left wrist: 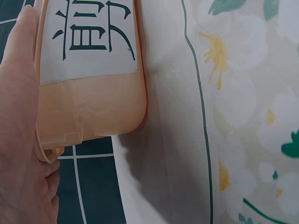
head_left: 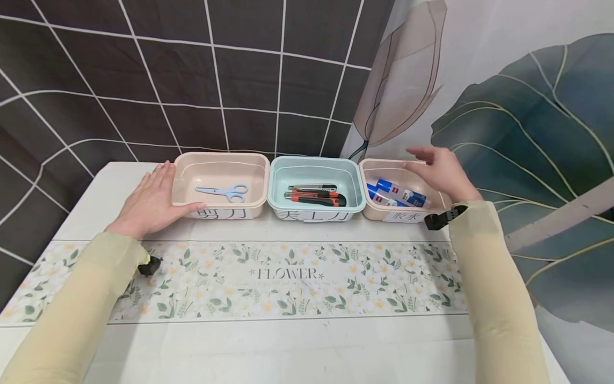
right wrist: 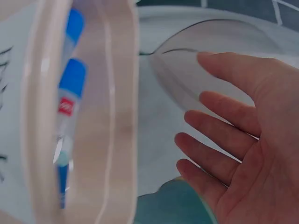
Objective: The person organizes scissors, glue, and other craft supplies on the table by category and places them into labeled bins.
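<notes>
My left hand (head_left: 152, 204) lies against the left end of a pink bin (head_left: 259, 184), fingers straight along its side and thumb across the front rim. In that bin is a pair of light-blue scissors (head_left: 225, 191). A light-blue bin (head_left: 360, 201) stands in the middle, holding several utility knives (head_left: 316, 197). To its right, another pink bin (head_left: 365, 173) contains several blue-and-white glue bottles (head_left: 390, 194). My right hand (head_left: 443, 169) hovers by that bin's right end, holding nothing. The right wrist view shows its fingers (right wrist: 219, 123) spread, apart from the bin wall.
The three bins stand in a row, white labels (left wrist: 88, 42) with dark characters on their fronts. A floral strip (head_left: 288, 298) runs across the white table (head_left: 230, 346) before them. Behind hang a dark grid-patterned cloth (head_left: 192, 74) and a leaf-printed curtain (head_left: 542, 160).
</notes>
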The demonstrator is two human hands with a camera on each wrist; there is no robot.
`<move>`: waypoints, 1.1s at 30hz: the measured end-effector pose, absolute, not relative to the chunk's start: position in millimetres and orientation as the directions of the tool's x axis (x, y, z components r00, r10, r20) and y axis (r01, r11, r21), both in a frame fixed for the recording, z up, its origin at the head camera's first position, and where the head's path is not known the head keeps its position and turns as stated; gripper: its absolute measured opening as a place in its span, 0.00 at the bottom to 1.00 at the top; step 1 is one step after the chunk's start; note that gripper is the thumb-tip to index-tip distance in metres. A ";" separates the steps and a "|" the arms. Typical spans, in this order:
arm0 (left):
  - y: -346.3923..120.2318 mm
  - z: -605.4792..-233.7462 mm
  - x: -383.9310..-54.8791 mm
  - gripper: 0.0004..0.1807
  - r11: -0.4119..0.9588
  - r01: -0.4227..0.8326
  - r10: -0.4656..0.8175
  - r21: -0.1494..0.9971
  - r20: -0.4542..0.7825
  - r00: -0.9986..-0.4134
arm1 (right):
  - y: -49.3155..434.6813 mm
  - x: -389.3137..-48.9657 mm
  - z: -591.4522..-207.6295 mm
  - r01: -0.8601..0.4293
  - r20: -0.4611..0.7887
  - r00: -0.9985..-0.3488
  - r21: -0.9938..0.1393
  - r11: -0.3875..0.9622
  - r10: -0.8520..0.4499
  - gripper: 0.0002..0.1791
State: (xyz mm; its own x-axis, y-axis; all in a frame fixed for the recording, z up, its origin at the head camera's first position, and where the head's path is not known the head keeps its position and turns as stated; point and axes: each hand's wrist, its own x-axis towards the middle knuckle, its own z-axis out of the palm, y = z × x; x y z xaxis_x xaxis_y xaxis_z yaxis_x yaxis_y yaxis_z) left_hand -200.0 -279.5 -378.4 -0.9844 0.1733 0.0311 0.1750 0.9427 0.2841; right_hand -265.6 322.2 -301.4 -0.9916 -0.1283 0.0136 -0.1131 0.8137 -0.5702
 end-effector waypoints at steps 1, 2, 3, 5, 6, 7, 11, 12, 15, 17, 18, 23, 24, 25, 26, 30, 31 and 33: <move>-279.5 -378.3 -200.0 0.69 0.942 0.176 0.174 0.285 0.032 -0.984 | 320.3 -264.3 -299.1 -0.114 0.023 -0.992 -0.571 0.813 -0.123 0.40; -279.5 -378.0 -200.0 0.69 0.942 0.177 0.175 0.285 0.032 -0.984 | 317.8 -262.8 -297.1 -0.115 0.030 -0.992 -0.570 0.814 -0.119 0.41; -279.6 -377.7 -200.1 0.69 0.942 0.178 0.175 0.286 0.033 -0.984 | 315.1 -261.5 -295.6 -0.119 0.035 -0.992 -0.566 0.816 -0.120 0.42; -279.8 -377.0 -200.2 0.69 0.941 0.178 0.175 0.287 0.036 -0.984 | 309.0 -258.5 -293.3 -0.140 0.050 -0.990 -0.559 0.817 -0.135 0.43; -280.0 -376.8 -200.5 0.69 0.942 0.176 0.173 0.287 0.035 -0.984 | 305.9 -256.8 -292.8 -0.156 0.061 -0.987 -0.551 0.820 -0.147 0.44; -280.0 -376.6 -200.7 0.70 0.941 0.175 0.173 0.288 0.035 -0.984 | 302.7 -254.9 -292.4 -0.170 0.067 -0.985 -0.545 0.821 -0.159 0.44; -280.1 -376.9 -202.1 0.70 0.942 0.172 0.170 0.289 0.033 -0.985 | 289.8 -246.3 -293.9 -0.253 0.117 -0.967 -0.491 0.833 -0.225 0.45; -280.2 -377.1 -202.4 0.70 0.942 0.172 0.170 0.289 0.031 -0.985 | 286.3 -243.9 -295.2 -0.271 0.128 -0.963 -0.472 0.839 -0.238 0.46; -280.1 -377.5 -203.1 0.70 0.942 0.172 0.171 0.289 0.031 -0.985 | 275.5 -236.2 -300.8 -0.314 0.161 -0.949 -0.386 0.867 -0.272 0.49; -280.0 -377.6 -203.4 0.70 0.942 0.173 0.171 0.288 0.031 -0.985 | 268.8 -231.7 -306.1 -0.344 0.190 -0.936 -0.306 0.888 -0.297 0.52; -280.0 -377.6 -203.6 0.70 0.942 0.173 0.171 0.287 0.032 -0.985 | 265.5 -229.6 -308.9 -0.356 0.202 -0.929 -0.267 0.895 -0.310 0.53; -279.6 -377.2 -203.9 0.69 0.942 0.176 0.173 0.286 0.036 -0.984 | 248.8 -220.1 -325.0 -0.394 0.224 -0.907 -0.150 0.907 -0.358 0.59; -279.6 -377.1 -204.0 0.69 0.942 0.177 0.174 0.285 0.037 -0.984 | 245.5 -218.1 -328.3 -0.397 0.216 -0.906 -0.142 0.907 -0.363 0.59; -279.6 -377.0 -204.0 0.69 0.942 0.177 0.175 0.286 0.035 -0.984 | 242.4 -216.1 -331.7 -0.404 0.210 -0.904 -0.135 0.904 -0.373 0.59; -279.7 -377.0 -204.1 0.69 0.941 0.177 0.175 0.287 0.033 -0.984 | 239.5 -214.1 -335.1 -0.412 0.203 -0.902 -0.132 0.902 -0.382 0.60; -280.1 -377.0 -204.7 0.69 0.941 0.173 0.173 0.291 0.025 -0.985 | 229.3 -206.7 -345.6 -0.431 0.169 -0.897 -0.131 0.893 -0.408 0.61; -280.4 -377.1 -204.9 0.69 0.941 0.171 0.172 0.291 0.022 -0.985 | 227.3 -205.0 -347.3 -0.437 0.170 -0.894 -0.129 0.890 -0.415 0.62; -280.5 -376.8 -205.1 0.70 0.941 0.168 0.168 0.292 0.024 -0.985 | 223.9 -202.0 -349.6 -0.439 0.167 -0.893 -0.131 0.889 -0.417 0.62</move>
